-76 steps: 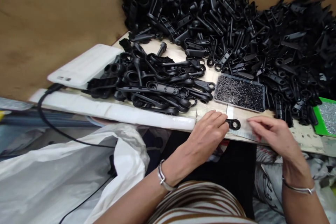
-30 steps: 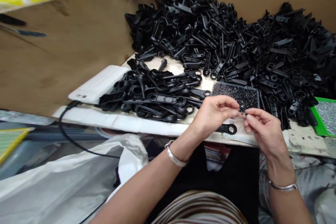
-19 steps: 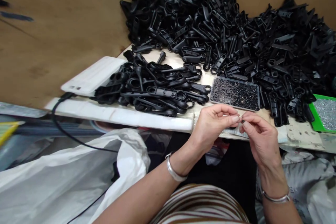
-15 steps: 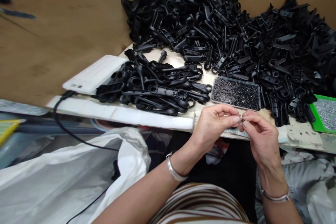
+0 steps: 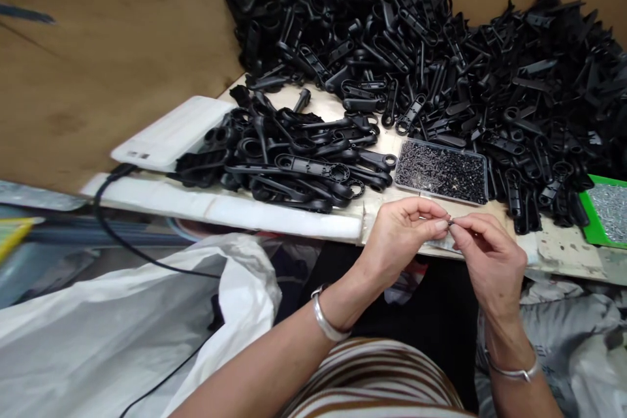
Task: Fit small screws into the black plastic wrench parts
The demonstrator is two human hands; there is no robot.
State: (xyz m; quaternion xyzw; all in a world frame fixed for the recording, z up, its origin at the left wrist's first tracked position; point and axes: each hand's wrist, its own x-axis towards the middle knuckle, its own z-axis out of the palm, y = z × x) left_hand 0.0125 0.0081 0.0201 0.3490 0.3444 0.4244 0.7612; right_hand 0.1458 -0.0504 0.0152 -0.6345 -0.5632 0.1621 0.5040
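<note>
My left hand [image 5: 399, 235] and my right hand [image 5: 492, 258] meet at their fingertips over the table's front edge. Both are closed in a pinch on a tiny dark piece [image 5: 450, 223], too small to make out. Just behind the fingers lies a clear tray [image 5: 398, 177] filled with small black and grey parts. Left of it is a low heap of black plastic arms with ringed ends [image 5: 313, 168]. A much bigger pile of similar black parts [image 5: 392, 46] rises at the back.
A green tray [image 5: 594, 222] of silvery screws or pins is at the right edge. A white box [image 5: 171, 130] with a black cable [image 5: 147, 259] stands left. A white bag [image 5: 122, 313] hangs below the table's front edge [image 5: 274, 214].
My right hand has turned slightly and its wrist has shifted a little. Both hands' fingertips stay together on the tiny piece. The view has moved slightly.
</note>
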